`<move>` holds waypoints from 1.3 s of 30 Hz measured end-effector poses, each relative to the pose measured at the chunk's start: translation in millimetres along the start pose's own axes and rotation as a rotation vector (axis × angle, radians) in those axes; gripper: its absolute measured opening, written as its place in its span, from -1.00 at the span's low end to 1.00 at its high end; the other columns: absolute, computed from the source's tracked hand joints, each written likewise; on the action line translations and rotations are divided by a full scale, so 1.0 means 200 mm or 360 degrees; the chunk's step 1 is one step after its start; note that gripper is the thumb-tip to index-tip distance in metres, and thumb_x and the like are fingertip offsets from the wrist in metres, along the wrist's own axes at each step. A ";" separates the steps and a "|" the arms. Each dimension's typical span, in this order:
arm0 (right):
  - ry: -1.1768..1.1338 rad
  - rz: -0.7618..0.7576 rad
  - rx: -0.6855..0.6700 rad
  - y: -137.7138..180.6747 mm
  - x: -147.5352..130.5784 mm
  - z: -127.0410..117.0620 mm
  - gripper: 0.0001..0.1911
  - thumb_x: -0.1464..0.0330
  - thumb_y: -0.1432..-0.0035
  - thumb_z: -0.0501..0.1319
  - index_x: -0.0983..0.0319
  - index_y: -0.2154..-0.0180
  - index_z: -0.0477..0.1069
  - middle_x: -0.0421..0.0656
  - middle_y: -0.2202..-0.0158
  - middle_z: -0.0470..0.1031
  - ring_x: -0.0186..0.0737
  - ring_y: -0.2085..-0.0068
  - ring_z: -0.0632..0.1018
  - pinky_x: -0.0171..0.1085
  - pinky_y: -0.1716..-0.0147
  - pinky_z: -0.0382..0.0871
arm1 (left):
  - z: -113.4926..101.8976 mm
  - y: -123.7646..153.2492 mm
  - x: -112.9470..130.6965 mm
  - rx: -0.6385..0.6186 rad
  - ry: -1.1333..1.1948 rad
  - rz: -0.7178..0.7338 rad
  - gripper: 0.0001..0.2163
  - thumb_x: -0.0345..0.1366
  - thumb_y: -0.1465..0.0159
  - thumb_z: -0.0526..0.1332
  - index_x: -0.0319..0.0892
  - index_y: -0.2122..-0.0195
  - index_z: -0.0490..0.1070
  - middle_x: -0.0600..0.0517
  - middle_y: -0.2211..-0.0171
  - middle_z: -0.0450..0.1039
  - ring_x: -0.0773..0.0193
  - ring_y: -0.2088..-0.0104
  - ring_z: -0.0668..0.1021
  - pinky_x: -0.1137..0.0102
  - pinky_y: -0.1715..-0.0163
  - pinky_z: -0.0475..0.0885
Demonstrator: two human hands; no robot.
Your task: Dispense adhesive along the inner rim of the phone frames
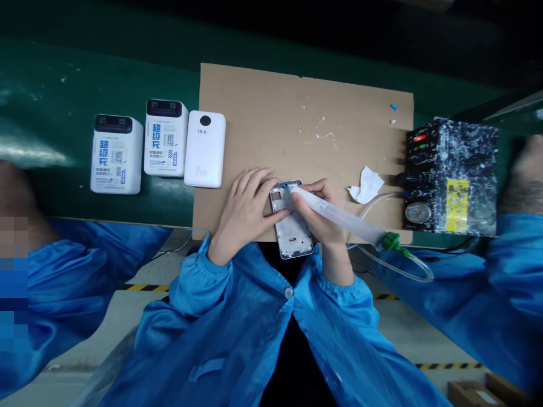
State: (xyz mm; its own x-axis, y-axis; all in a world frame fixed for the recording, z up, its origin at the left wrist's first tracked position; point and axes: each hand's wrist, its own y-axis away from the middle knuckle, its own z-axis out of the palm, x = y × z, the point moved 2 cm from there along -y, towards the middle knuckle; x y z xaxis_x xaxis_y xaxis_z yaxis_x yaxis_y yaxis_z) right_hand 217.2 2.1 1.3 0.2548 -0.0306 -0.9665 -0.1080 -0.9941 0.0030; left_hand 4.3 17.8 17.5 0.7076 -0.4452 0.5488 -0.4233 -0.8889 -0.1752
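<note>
A grey metal phone frame (293, 230) lies at the front edge of the cardboard, its near end reaching past that edge. My left hand (245, 210) holds it from the left, with the index finger along the far corner and the thumb across the middle. In my right hand (326, 223) is a translucent glue syringe (350, 218), its fingers closed round the front part. The syringe's blue tip (287, 186) is at the far end of the frame; whether it touches cannot be seen. A green cap (391, 241) and clear air tube fit the syringe's back end.
Cardboard (254, 124) covers the green table (55, 102). Three white power banks (205, 150) stand to the left. A stained dispenser box (466, 169) with a gauge is on the right, near crumpled tissue (368, 183). Blue-sleeved people (63, 282) sit on both sides.
</note>
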 end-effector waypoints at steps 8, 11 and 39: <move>-0.0007 0.0014 0.0020 0.00 0.00 0.00 -0.69 0.08 -0.32 0.54 0.10 0.10 0.58 -0.13 0.14 0.74 -0.15 0.19 0.70 -0.11 0.21 0.63 | 0.00 0.00 0.00 0.0031 -0.0026 0.0032 -0.45 0.03 -0.50 0.45 -0.11 -0.37 0.41 -0.19 -0.49 0.40 -0.17 -0.51 0.41 -0.09 -0.57 0.28; -0.0021 0.0019 0.0019 0.00 -0.01 0.00 -0.67 0.07 -0.31 0.55 0.11 0.10 0.58 -0.13 0.14 0.73 -0.16 0.19 0.70 -0.12 0.21 0.63 | 0.00 0.00 0.00 0.0039 -0.0027 0.0033 -0.45 0.03 -0.50 0.44 -0.11 -0.37 0.41 -0.20 -0.49 0.40 -0.17 -0.51 0.41 -0.09 -0.57 0.28; 0.0034 0.0003 -0.0072 -0.01 -0.01 -0.02 -0.72 -0.08 -0.39 0.45 -0.06 0.12 0.66 -0.22 0.18 0.80 -0.20 0.07 0.79 -0.24 0.43 0.51 | 0.00 0.00 0.00 0.0043 -0.0016 0.0034 -0.45 0.02 -0.50 0.44 -0.08 -0.39 0.41 -0.19 -0.48 0.40 -0.18 -0.51 0.42 -0.10 -0.57 0.29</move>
State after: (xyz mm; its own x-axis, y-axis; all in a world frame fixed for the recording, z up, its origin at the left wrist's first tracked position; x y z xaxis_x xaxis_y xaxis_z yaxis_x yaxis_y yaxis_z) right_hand 221.7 4.4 3.8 0.2752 -0.0341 -0.9608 -0.0652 -0.9977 0.0167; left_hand 4.4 17.9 18.0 0.7041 -0.4648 0.5368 -0.4228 -0.8818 -0.2090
